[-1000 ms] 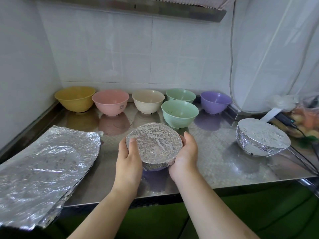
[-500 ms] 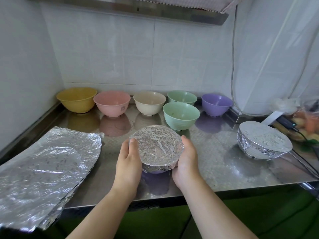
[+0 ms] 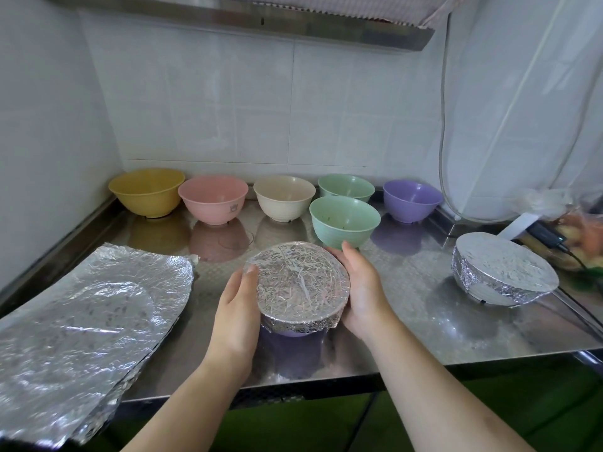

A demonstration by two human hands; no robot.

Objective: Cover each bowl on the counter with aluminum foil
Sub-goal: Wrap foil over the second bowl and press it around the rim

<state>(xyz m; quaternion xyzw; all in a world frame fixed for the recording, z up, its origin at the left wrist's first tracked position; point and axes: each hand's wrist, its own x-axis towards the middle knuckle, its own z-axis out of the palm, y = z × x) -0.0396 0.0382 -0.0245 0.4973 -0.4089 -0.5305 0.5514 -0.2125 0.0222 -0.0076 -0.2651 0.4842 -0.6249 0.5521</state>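
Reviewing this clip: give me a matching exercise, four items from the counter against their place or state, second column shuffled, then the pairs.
Things:
1. yellow bowl
2. foil-covered bowl
3. foil sheets
4. second covered bowl

Places or states:
A. stacked flat at the counter's left
B. held between both hands
C. uncovered, at the back row's left end
D. set down at the counter's right, untouched

Pairs: 1-C, 2-B, 3-A, 4-D

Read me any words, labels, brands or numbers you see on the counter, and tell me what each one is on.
No text can be read.
Pink bowl: a small dark mark near its base, too small to read; it may be a picture, not words.
Foil-covered bowl, foil sheets, other bowls: no print shows.
Dark device at right: no label legible.
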